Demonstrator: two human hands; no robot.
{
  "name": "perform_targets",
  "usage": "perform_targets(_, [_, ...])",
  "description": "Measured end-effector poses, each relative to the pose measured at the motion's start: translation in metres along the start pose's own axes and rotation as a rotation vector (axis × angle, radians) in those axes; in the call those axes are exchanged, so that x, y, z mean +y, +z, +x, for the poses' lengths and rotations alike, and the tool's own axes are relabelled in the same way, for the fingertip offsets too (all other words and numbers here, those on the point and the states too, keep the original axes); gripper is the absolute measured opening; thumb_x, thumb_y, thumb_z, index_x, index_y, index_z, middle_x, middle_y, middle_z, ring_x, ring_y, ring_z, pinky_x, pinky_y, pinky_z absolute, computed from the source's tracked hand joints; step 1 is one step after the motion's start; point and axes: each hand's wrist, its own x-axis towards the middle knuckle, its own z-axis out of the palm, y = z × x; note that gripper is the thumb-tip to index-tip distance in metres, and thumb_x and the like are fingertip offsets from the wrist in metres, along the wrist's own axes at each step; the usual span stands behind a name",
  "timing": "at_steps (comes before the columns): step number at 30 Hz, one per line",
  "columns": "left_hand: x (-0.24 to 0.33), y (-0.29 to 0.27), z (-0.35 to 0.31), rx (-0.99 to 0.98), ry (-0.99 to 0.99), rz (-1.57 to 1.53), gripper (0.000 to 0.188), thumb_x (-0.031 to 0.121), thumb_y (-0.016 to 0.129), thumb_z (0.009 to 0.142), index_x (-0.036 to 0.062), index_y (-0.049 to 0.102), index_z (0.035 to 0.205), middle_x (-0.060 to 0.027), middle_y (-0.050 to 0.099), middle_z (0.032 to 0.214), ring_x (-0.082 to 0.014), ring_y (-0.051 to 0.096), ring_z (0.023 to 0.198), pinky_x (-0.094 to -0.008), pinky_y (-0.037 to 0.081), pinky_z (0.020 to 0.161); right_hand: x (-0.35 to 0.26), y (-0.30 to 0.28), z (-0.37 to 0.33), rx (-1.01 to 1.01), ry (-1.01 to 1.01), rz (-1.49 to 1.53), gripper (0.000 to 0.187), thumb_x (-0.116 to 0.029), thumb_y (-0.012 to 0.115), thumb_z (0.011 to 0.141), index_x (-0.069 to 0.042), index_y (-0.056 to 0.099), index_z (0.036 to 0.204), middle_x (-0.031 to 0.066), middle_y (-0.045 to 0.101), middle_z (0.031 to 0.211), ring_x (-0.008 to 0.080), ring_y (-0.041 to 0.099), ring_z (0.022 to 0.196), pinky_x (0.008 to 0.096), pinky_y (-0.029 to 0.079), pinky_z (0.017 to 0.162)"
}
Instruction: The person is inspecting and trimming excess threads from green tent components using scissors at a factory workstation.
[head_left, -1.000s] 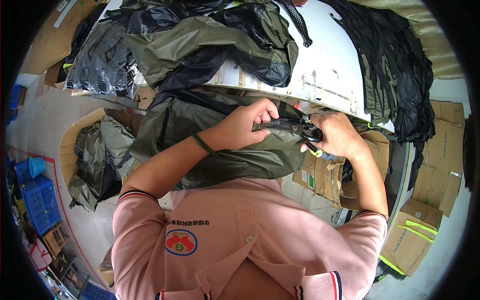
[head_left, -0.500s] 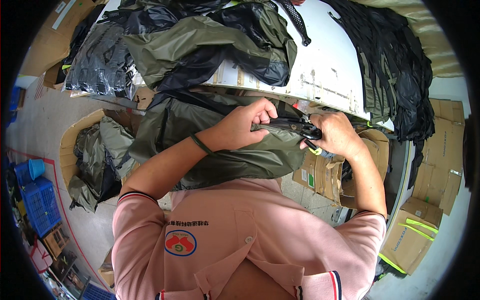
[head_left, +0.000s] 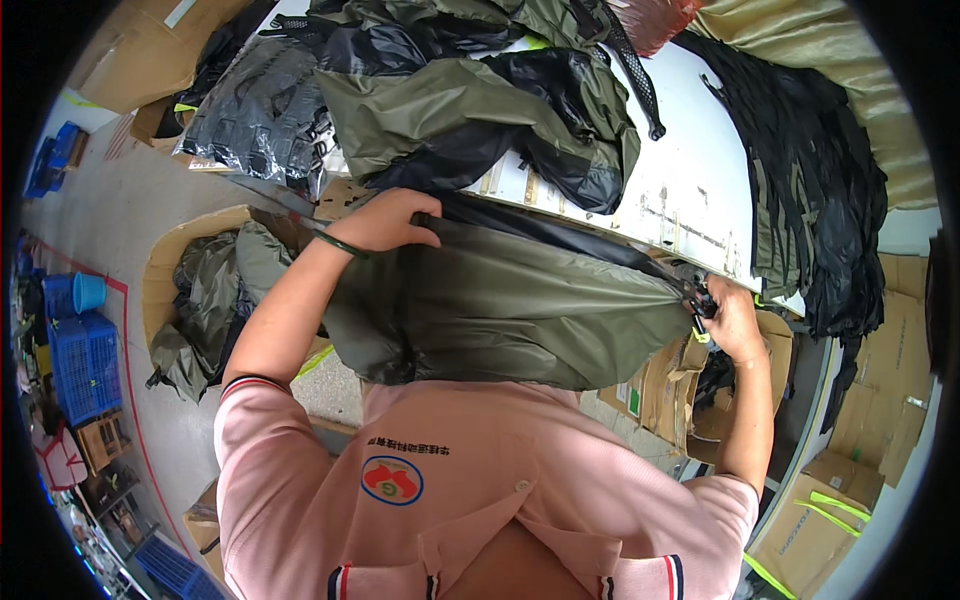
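Observation:
An olive-green and black fabric bag (head_left: 530,300) is spread between my hands in front of my body, below the table's near edge. My left hand (head_left: 392,222) pinches its upper left edge between thumb and fingers. At the opposite corner my right hand (head_left: 735,320) is closed around a black plastic buckle (head_left: 700,305), where the cloth gathers into folds. The fabric's upper rim runs taut between the two hands. A small yellow-green bit shows below the right fingers, too small to name.
On the white table (head_left: 690,170) lie more green and black fabric pieces (head_left: 450,110), clear plastic bags of black parts (head_left: 255,115) and a pile of black straps (head_left: 800,180). Open cardboard boxes stand left (head_left: 165,260) and right (head_left: 775,370). Blue crates (head_left: 85,370) are far left.
My left hand has moved left along the fabric's edge, away from my right hand, and the bag is stretched out. My right hand has shifted right and down with the buckle.

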Motion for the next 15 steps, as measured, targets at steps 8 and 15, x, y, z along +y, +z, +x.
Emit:
perform_targets(8, [0.031,-0.009,-0.046,0.105,-0.119,-0.925,0.031,-0.002,0.075,0.077,0.0045,0.057,0.101,0.0039,0.058,0.092,-0.0037,0.054,0.086,-0.0197,0.045,0.076,-0.018,0.029,0.023,-0.034,0.191,0.061,0.036,-0.023,0.083,0.069,-0.001,0.057,0.081,0.0181,0.061,0.072,0.0373,0.06,0.067,0.0418,0.048,0.061])
perform_targets(15, [0.067,-0.007,-0.06,0.198,-0.032,-0.948,0.033,-0.002,0.073,0.078,0.0059,0.052,0.102,0.0036,0.055,0.092,-0.0047,0.053,0.087,-0.0215,0.046,0.078,-0.137,0.009,0.083,0.047,-0.34,0.17,0.056,-0.045,0.083,0.063,0.001,0.057,0.081,0.0158,0.059,0.077,0.0353,0.06,0.074,0.0433,0.049,0.068])
